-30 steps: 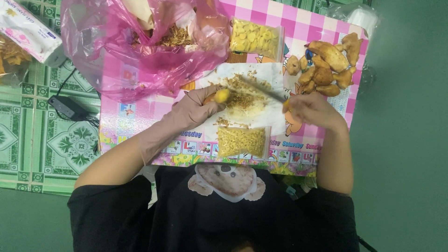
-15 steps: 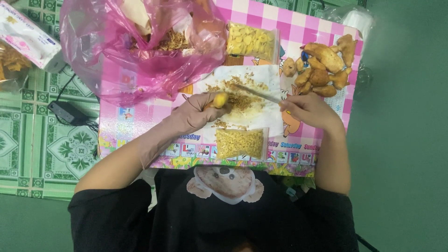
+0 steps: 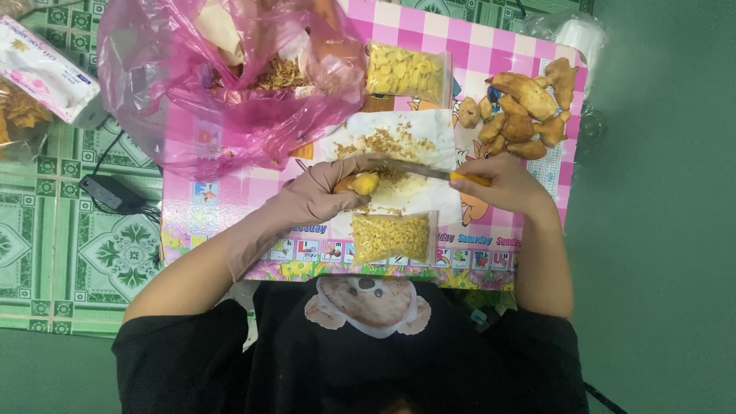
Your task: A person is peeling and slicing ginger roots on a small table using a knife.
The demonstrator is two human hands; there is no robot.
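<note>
Left hand (image 3: 322,195), gloved, fingers clamped on a yellow root piece (image 3: 360,184) held over the white sheet (image 3: 406,153) so scrapings land there. Right hand (image 3: 502,184) grips the knife (image 3: 429,172), blade at the piece; unpeeled roots (image 3: 525,107) piled within right-hand reach on the counter (image 3: 491,46).

You look straight down at a low table (image 3: 529,46) covered in a pink checked cloth, across the upper middle of the frame. Left of it you see a green patterned floor mat (image 3: 69,245). On the right lies plain dark green floor (image 3: 659,230). Even, soft light falls everywhere.
</note>
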